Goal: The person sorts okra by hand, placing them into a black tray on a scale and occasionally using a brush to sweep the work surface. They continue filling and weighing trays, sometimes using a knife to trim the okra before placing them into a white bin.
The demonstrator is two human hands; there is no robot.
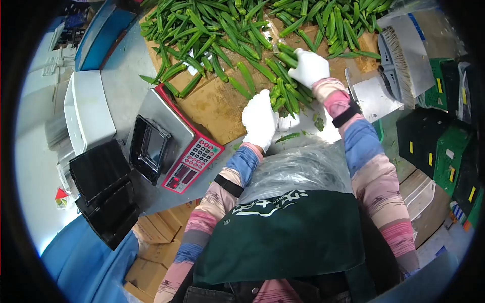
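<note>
My right hand (309, 68), in a white glove, has its fingers closed around okra pods (287, 56) at the near edge of the pile. In a matching glove, my left hand (259, 121) is curled against the lower left side of a small bunch of okra (289, 97); its fingertips are partly hidden. The bunch lies between both hands, stem ends towards me. A large heap of loose okra (217, 25) spreads behind them over flattened cardboard (212, 108). A single okra pod (288, 137) rests on the tabletop close to my apron.
Left of my left hand stands a red-edged scale (189, 161) bearing black plastic trays (150, 146). More black trays (103, 187) and a white bin (88, 108) are farther left. On the right are a brush (399, 63), a metal dustpan-like sheet (374, 98) and green crates (439, 146).
</note>
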